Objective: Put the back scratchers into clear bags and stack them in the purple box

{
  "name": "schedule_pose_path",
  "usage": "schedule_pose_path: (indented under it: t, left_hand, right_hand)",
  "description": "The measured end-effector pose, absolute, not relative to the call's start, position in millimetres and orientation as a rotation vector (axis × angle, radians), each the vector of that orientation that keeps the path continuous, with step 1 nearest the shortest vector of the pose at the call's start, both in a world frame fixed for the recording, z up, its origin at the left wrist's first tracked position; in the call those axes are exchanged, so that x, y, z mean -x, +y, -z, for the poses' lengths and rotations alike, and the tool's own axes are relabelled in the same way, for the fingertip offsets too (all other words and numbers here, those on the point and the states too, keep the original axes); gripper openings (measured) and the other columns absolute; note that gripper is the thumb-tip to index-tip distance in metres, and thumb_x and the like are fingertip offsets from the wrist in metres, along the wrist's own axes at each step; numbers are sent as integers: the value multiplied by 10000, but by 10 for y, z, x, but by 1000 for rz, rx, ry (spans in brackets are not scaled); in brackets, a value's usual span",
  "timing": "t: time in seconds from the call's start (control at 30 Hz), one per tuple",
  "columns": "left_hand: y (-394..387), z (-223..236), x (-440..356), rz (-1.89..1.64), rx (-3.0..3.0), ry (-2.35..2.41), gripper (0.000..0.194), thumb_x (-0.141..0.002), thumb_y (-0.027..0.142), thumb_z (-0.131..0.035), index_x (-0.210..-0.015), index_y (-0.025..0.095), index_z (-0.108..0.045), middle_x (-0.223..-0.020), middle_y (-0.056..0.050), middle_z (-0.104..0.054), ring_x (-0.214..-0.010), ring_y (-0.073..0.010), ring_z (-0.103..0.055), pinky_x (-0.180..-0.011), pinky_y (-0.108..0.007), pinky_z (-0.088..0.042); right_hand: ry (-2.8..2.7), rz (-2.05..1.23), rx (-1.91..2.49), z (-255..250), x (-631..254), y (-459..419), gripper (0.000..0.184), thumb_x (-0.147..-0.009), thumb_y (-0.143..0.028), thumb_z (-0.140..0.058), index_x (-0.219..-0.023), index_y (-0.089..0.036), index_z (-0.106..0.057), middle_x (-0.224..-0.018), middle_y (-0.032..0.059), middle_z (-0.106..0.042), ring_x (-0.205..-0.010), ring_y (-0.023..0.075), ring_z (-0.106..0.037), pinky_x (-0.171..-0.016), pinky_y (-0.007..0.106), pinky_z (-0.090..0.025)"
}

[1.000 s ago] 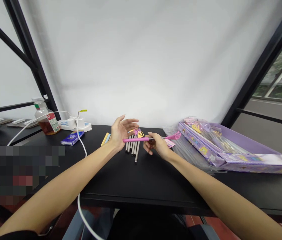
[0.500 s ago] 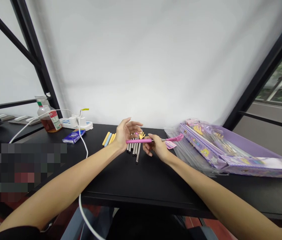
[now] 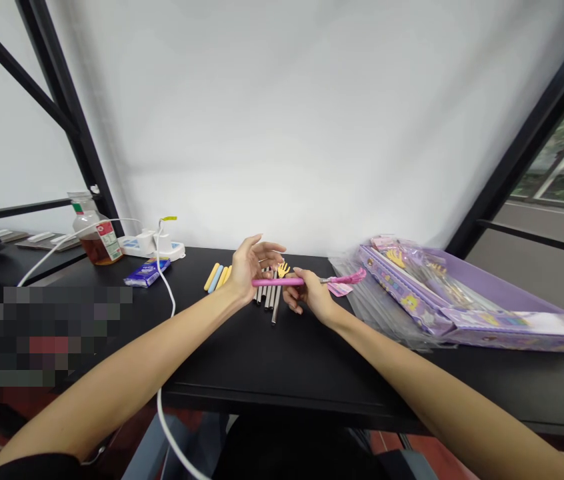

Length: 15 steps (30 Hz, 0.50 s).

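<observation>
A pink back scratcher (image 3: 278,283) lies level across both my hands, its pink claw end (image 3: 348,278) pointing right. My right hand (image 3: 316,297) is closed around it near where the handle meets the metal rod. Against the palm of my left hand (image 3: 249,268) rests the left end of the handle; the fingers there are apart and loosely bent. Behind and below the handle, several metal rods (image 3: 275,305) lie side by side on the table. A yellow hand-shaped head (image 3: 283,269) shows between my hands. Yellow and blue handles (image 3: 216,277) lie left of my left hand, partly hidden by it.
At right, a purple box (image 3: 412,308) holds bagged back scratchers, with clear plastic bags (image 3: 379,310) beside it. A blue packet (image 3: 146,273), power strip (image 3: 175,251) and bottle of brown liquid (image 3: 96,240) stand at left. A white cable (image 3: 167,293) hangs over the black table's (image 3: 272,363) front edge.
</observation>
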<state>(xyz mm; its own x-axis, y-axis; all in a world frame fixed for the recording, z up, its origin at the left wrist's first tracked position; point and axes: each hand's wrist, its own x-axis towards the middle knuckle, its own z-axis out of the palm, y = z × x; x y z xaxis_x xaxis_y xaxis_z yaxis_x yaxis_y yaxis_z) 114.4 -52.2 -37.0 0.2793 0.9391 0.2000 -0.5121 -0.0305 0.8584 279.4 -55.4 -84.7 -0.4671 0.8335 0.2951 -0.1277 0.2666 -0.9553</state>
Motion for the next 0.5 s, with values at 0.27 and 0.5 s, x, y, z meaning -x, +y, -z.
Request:
schedule_pose_path:
  t: [0.27, 0.5]
  left_hand:
    - [-524, 393, -1171, -1233, -1069, 514, 438, -821, 506, -541, -773, 123, -748, -685, -74, -626, -551, -103, -473, -435, -210, -307]
    - [-530, 373, -1180, -1209, -1149, 552, 416, -822, 502, -546, -764, 141, -745, -731, -81, -655, -622, -133, -537, -514, -229, -398]
  right_hand:
    - [-1560, -1408, 667, 849, -2776, -558, 462, -881, -519, -399, -529, -219, -391, -449, -23, -408, -354, 100, -390, -378, 248, -296]
    - [-1572, -1436, 671, 810, -2769, -556, 479, -897, -520, -386, -531, -213, -424, -448, -10, -428, -357, 105, -388, -384, 255, -304]
